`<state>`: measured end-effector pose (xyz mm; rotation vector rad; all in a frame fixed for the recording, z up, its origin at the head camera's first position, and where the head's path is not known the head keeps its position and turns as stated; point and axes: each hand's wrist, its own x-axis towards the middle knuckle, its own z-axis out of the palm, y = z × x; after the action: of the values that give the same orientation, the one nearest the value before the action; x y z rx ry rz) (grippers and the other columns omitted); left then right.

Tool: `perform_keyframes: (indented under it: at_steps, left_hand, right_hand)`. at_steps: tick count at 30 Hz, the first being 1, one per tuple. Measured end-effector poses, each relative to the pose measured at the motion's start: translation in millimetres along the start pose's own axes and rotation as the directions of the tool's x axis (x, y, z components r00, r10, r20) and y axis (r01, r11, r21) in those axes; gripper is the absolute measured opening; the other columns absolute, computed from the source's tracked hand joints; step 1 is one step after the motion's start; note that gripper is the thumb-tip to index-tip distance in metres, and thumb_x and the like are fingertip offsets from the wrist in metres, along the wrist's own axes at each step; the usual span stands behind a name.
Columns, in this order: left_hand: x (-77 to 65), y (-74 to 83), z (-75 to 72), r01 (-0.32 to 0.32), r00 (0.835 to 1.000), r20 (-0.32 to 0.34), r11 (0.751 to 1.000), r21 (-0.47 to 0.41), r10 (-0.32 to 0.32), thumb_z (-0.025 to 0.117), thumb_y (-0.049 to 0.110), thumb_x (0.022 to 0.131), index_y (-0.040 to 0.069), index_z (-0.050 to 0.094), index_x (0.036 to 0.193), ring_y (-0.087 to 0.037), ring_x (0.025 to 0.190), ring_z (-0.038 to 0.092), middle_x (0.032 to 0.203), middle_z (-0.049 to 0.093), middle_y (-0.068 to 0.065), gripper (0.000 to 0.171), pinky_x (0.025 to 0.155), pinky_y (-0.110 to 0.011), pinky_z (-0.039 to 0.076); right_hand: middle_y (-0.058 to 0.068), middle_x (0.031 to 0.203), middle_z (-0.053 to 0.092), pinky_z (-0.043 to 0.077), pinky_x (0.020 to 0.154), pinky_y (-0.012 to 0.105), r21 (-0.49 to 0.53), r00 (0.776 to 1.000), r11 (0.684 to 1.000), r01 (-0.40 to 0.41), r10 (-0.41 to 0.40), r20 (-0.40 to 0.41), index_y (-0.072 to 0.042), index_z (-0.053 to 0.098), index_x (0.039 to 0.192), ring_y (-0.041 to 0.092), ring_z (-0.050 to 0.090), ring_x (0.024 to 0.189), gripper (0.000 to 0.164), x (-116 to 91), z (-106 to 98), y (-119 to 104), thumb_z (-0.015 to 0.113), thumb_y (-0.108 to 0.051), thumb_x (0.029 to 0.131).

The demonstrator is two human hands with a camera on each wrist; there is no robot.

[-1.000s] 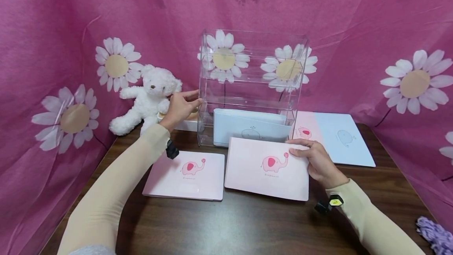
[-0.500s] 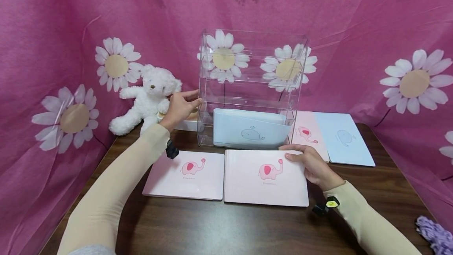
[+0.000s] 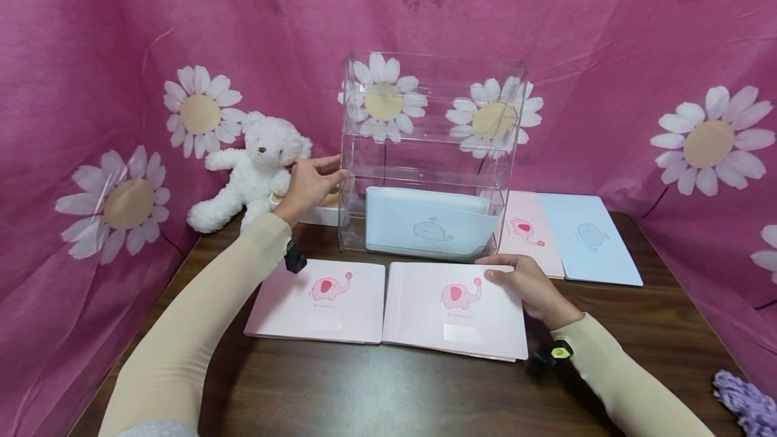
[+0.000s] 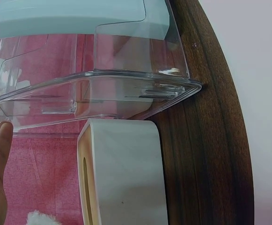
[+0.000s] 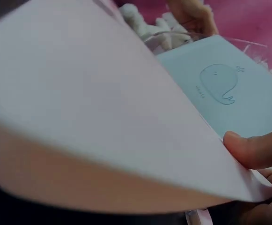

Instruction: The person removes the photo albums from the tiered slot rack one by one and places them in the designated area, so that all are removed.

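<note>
My right hand [image 3: 540, 292] pinches a pink folder [image 3: 419, 302] with an elephant drawing by its upper right corner, thumb on the cover and fingers below. In the right wrist view the folder bows, its lower edge curving up. A second pink elephant folder [image 3: 285, 309] lies flat to its left, the two edges meeting. My left hand [image 3: 306, 186] touches the left side of a clear acrylic rack [image 3: 425, 170] with outstretched fingers; the left wrist view shows fingertips against the rack's side panel. Light blue folders [image 3: 394, 224] with a whale drawing lean in the rack's lowest tier.
Right of the rack lie another pink folder [image 3: 528, 221] and a light blue one [image 3: 591, 238]. A white plush bear [image 3: 257, 160] and a white box [image 3: 318, 213] stand on the left. Purple yarn-like material [image 3: 746, 403] sits at the right edge. Pink flowered cloth [image 3: 595, 32] backs the table.
My right hand has brought the pink folder down toward the table and nearer to me, beside the other pink folder. The left hand has stayed at the rack.
</note>
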<state>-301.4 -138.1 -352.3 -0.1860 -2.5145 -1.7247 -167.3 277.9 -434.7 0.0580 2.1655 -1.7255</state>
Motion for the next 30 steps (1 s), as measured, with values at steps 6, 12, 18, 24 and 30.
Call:
perform_keyframes:
  at_steps: [6,12,18,24,30]
  left_hand:
    - [0.3,1.9,-0.2,0.005,1.0,0.003,1.0,0.002,-0.005,0.074,0.021,0.094,0.015,0.064,0.138,-0.023,0.101,0.076,0.129,0.072,-0.013,0.045,0.081,-0.028,0.064]
    - [0.0,1.2,-1.1,0.002,1.0,0.001,0.999,0.034,-0.002,0.074,0.023,0.094,0.016,0.065,0.138,-0.02,0.101,0.075,0.131,0.071,-0.011,0.045,0.083,-0.025,0.064]
    - [-1.0,0.6,-2.0,0.003,1.0,-0.004,1.0,0.029,-0.003,0.074,0.023,0.093,0.016,0.065,0.137,-0.02,0.104,0.075,0.13,0.072,-0.01,0.045,0.086,-0.026,0.063]
    - [-0.6,-0.1,-1.0,-0.01,1.0,-0.012,1.0,0.02,0.01,0.074,0.021,0.093,0.015,0.066,0.136,-0.02,0.1,0.076,0.126,0.073,-0.012,0.044,0.081,-0.023,0.063]
    - [0.7,0.3,-0.5,0.005,1.0,-0.004,0.999,0.032,-0.005,0.075,0.023,0.093,0.016,0.065,0.137,-0.019,0.1,0.076,0.129,0.072,-0.011,0.045,0.082,-0.024,0.063]
  right_hand:
    - [0.016,0.109,0.075,0.067,0.074,0.039,-0.07,0.999,0.998,0.011,-0.013,-0.03,0.006,0.059,0.136,0.017,0.075,0.084,0.04,4,5,2,0.06,-0.008,0.099]
    - [0.015,0.108,0.076,0.066,0.074,0.038,-0.041,1.0,0.999,0.012,-0.013,-0.023,0.007,0.058,0.136,0.016,0.075,0.084,0.039,5,12,5,0.057,-0.007,0.1]
    - [0.017,0.11,0.076,0.066,0.074,0.035,-0.036,1.0,0.999,0.025,-0.026,-0.018,0.008,0.059,0.135,0.015,0.075,0.085,0.038,7,17,6,0.055,-0.006,0.1]
    - [0.015,0.109,0.076,0.066,0.074,0.034,-0.034,1.0,0.999,0.003,-0.004,-0.023,0.007,0.062,0.132,0.015,0.074,0.085,0.036,11,24,7,0.058,-0.007,0.099]
    - [0.018,0.115,0.074,0.063,0.075,0.028,-0.148,0.998,0.989,-0.005,-0.005,-0.067,0.001,0.067,0.128,0.015,0.071,0.087,0.032,15,28,9,0.061,-0.008,0.098]
